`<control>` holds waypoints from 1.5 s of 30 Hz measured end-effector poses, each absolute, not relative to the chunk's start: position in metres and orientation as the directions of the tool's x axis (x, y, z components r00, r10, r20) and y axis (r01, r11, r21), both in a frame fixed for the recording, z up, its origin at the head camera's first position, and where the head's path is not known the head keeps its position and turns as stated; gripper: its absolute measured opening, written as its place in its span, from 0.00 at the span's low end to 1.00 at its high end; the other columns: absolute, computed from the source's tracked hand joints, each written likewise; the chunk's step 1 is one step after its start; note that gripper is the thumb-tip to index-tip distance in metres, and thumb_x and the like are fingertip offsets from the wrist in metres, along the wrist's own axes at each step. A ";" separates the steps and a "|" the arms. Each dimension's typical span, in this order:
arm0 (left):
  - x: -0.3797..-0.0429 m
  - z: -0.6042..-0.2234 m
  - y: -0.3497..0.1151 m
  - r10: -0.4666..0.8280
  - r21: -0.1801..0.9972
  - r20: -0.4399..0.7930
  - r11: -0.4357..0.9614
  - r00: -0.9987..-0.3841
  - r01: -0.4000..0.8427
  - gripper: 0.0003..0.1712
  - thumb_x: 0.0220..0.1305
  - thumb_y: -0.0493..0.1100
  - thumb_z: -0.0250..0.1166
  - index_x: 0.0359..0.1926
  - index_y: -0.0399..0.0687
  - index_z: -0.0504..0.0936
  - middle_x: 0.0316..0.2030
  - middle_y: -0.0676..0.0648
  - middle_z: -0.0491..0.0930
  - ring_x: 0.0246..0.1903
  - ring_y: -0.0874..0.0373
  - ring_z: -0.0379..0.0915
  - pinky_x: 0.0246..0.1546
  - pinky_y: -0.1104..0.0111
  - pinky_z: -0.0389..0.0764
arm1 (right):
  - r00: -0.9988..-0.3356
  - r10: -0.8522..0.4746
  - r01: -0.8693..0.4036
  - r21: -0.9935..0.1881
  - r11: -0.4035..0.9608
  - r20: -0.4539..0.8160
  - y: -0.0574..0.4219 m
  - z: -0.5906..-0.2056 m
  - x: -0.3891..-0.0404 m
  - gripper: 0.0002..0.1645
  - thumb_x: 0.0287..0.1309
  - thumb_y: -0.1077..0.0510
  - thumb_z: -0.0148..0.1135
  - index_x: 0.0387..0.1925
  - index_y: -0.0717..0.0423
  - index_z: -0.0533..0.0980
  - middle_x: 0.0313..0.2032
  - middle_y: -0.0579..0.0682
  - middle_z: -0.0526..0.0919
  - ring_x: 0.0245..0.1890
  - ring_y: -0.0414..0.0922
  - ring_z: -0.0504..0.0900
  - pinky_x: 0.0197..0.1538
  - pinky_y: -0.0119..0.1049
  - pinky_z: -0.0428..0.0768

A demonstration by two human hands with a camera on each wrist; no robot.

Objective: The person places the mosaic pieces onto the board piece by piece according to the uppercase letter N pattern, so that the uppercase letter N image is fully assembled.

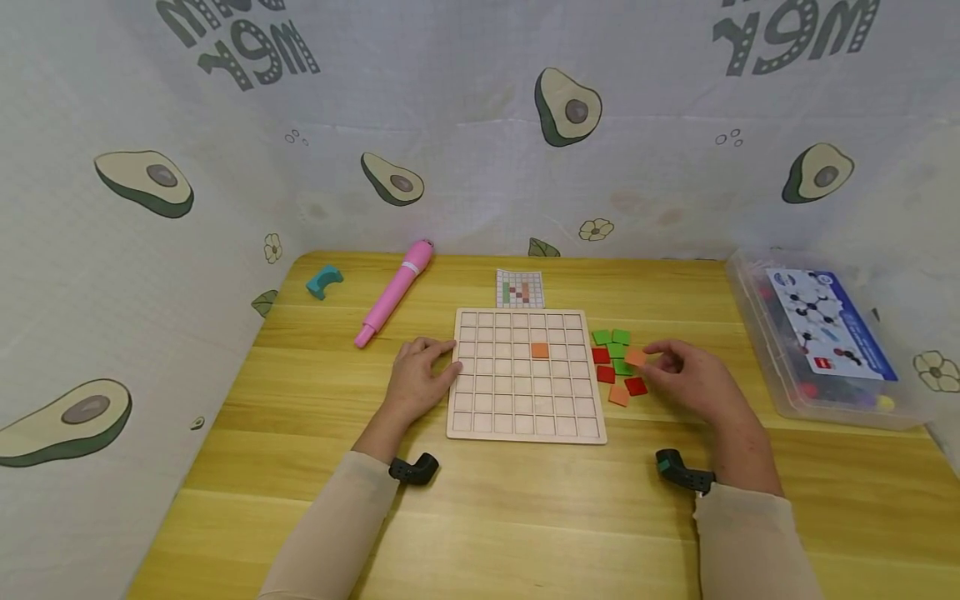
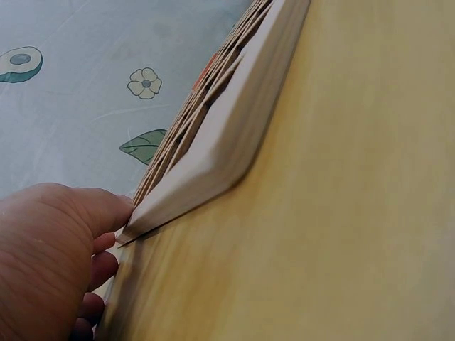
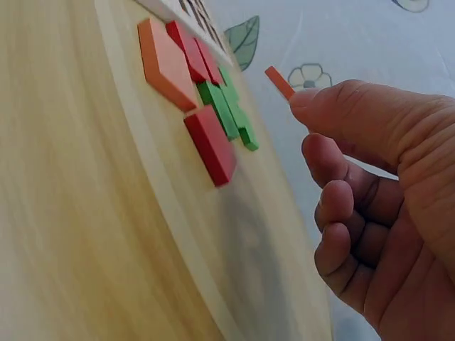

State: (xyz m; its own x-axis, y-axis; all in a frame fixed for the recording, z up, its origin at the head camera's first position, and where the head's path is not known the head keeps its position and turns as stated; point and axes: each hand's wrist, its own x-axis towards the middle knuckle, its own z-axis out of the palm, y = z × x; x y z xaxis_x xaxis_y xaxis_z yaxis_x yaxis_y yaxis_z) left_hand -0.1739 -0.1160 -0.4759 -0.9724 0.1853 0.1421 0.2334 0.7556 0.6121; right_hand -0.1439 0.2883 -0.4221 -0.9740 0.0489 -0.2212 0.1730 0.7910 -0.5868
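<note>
A pale wooden grid board (image 1: 525, 432) lies flat on the table, with one orange tile (image 1: 540, 351) in a cell of its upper right part. My left hand (image 1: 416, 379) rests at the board's left edge; its thumb (image 2: 106, 209) touches the rim in the left wrist view. Between thumb and forefinger, my right hand (image 1: 693, 379) pinches another orange tile (image 3: 279, 82), lifted off the table. Below it lie several loose tiles right of the board: green tiles (image 1: 602, 337), red tiles (image 1: 636, 386) and an orange tile (image 1: 619, 396).
Behind the board lies a small printed pattern card (image 1: 519, 289). A pink pen-shaped stick (image 1: 393, 293) and a teal curved block (image 1: 324, 282) are at the back left. At the right stands a clear plastic box (image 1: 787, 392) with a blue-and-white label.
</note>
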 end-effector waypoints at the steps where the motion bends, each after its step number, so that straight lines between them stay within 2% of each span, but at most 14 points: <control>1: -0.174 -0.476 -0.116 0.185 0.612 0.143 0.755 -0.972 0.234 0.25 0.69 0.51 0.67 0.63 0.51 0.82 0.55 0.43 0.81 0.53 0.46 0.72 0.59 0.54 0.70 | -0.978 0.036 0.152 -0.587 0.795 -0.205 0.286 -0.421 -0.144 0.31 0.68 0.44 0.64 0.62 0.60 0.75 0.45 0.58 0.82 0.43 0.51 0.77 0.43 0.37 0.75; 6: -0.174 -0.475 -0.116 0.184 0.614 0.141 0.754 -0.973 0.232 0.24 0.69 0.51 0.67 0.63 0.50 0.83 0.55 0.43 0.81 0.52 0.46 0.72 0.59 0.54 0.70 | -0.988 -0.017 0.077 -0.580 0.811 -0.155 0.273 -0.417 -0.146 0.26 0.68 0.49 0.66 0.60 0.61 0.76 0.42 0.58 0.84 0.39 0.50 0.78 0.40 0.35 0.76; 13: -0.175 -0.476 -0.117 0.187 0.617 0.138 0.752 -0.973 0.232 0.25 0.69 0.52 0.66 0.63 0.51 0.82 0.55 0.43 0.81 0.52 0.46 0.71 0.59 0.54 0.70 | -0.983 -0.074 0.040 -0.586 0.809 -0.169 0.255 -0.413 -0.147 0.23 0.68 0.52 0.65 0.58 0.60 0.77 0.38 0.55 0.81 0.35 0.48 0.76 0.36 0.35 0.75; 22: -0.175 -0.476 -0.117 0.186 0.614 0.145 0.753 -0.972 0.236 0.24 0.69 0.51 0.66 0.63 0.50 0.82 0.55 0.43 0.81 0.53 0.46 0.71 0.59 0.54 0.70 | -0.975 -0.143 -0.017 -0.586 0.810 -0.169 0.234 -0.414 -0.149 0.21 0.67 0.52 0.66 0.56 0.58 0.79 0.38 0.52 0.82 0.37 0.47 0.77 0.38 0.35 0.76; 30: -0.176 -0.477 -0.117 0.184 0.626 0.135 0.746 -0.974 0.228 0.25 0.69 0.51 0.66 0.64 0.51 0.82 0.55 0.43 0.80 0.52 0.46 0.71 0.58 0.54 0.70 | -0.966 -0.230 -0.118 -0.585 0.802 -0.120 0.220 -0.420 -0.152 0.16 0.66 0.57 0.66 0.53 0.58 0.80 0.33 0.50 0.79 0.33 0.45 0.73 0.36 0.35 0.72; 39: -0.176 -0.478 -0.116 0.180 0.622 0.130 0.751 -0.975 0.221 0.25 0.69 0.52 0.66 0.64 0.51 0.82 0.55 0.43 0.81 0.52 0.46 0.71 0.56 0.55 0.71 | -0.960 -0.234 -0.098 -0.590 0.801 -0.157 0.201 -0.424 -0.157 0.17 0.67 0.53 0.65 0.54 0.54 0.80 0.36 0.49 0.82 0.36 0.45 0.76 0.40 0.36 0.75; 45: -0.176 -0.478 -0.116 0.179 0.623 0.127 0.751 -0.976 0.218 0.25 0.69 0.52 0.66 0.64 0.51 0.82 0.55 0.43 0.80 0.52 0.46 0.71 0.57 0.55 0.70 | -0.954 -0.232 -0.070 -0.610 0.790 -0.191 0.193 -0.431 -0.160 0.16 0.69 0.53 0.62 0.55 0.53 0.79 0.38 0.50 0.82 0.37 0.45 0.77 0.42 0.38 0.75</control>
